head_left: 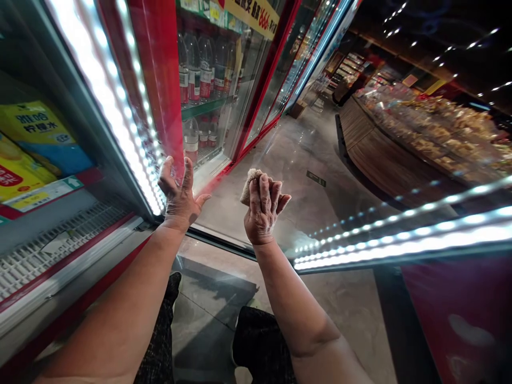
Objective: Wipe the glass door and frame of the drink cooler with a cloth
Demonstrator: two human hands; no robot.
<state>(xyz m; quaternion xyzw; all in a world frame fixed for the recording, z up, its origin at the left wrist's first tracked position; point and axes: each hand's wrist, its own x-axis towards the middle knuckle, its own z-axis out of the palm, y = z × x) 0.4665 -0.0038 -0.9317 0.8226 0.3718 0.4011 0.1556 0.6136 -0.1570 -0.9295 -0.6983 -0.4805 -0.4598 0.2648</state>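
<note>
At the far left, yellow and blue packs [40, 128] are kept on a shelf edged by a label strip [40, 200]. Below them a white grille [96, 224] is seen, with a paper scrap [58, 242] lying on it. Next, a bright light strip [108, 96] is slanted down towards the left hand [178, 197]. That hand is held wide open, its fingers spread and raised beside the strip's lower end; nothing is seen to be gripped by it, and whether glass is touched cannot be told.

Behind it, bottles [206, 64] are ranked on a glass shelf [208, 108] in a red-framed cooler [264, 80], partly covered by a yellow banner [256, 16]. Below the hands, dark trousers [260, 346] are partly hidden by the forearms.

In the middle, a beige cloth [246, 194] is kept under the right hand [264, 208], whose fingers are nearly straight and laid over it; its upper left part is left showing. The floor [288, 144] and a small dark sign [316, 178] are seen beyond.

Further right, a wooden stand [372, 138] is heaped with bagged goods [440, 128]. The lower right is crossed by another light strip [400, 237], above a dark red panel [460, 320].
</note>
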